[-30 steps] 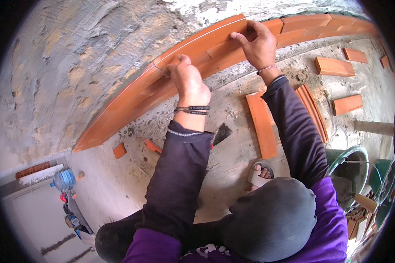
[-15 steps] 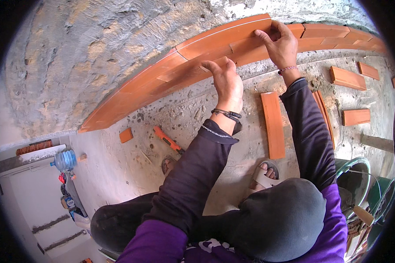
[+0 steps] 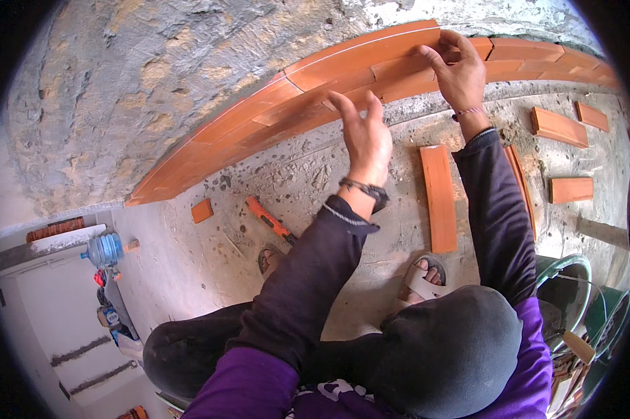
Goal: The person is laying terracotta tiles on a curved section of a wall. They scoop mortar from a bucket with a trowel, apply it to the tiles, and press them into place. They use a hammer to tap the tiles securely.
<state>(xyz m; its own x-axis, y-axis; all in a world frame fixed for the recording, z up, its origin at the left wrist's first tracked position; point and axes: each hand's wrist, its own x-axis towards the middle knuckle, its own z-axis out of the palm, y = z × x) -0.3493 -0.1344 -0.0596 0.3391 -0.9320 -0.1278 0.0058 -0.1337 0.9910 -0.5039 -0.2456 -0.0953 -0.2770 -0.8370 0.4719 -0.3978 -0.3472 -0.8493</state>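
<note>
A curved band of orange clay tiles [image 3: 273, 115] runs along the foot of a rough plastered wall [image 3: 154, 77]. My right hand [image 3: 460, 70] grips the right end of the long top tile [image 3: 364, 52], thumb in front and fingers over its upper edge. Just in front of the band's lower row hovers my left hand [image 3: 362, 136], with its fingers spread and nothing in it. A dark wristband sits on the left wrist, and both arms are in dark sleeves.
Loose orange tiles lie on the concrete floor: one long tile [image 3: 438, 197] between my arms, and others [image 3: 557, 126] [image 3: 570, 189] to the right. A small tile piece [image 3: 202, 209] and an orange-handled tool [image 3: 269, 220] lie left. Green buckets [image 3: 570, 283] stand lower right, and my sandalled foot [image 3: 421, 276] is below.
My left hand has come off the tile band and now hovers in front of it with its fingers spread. My right hand stays on the top tile's end. The view has shifted.
</note>
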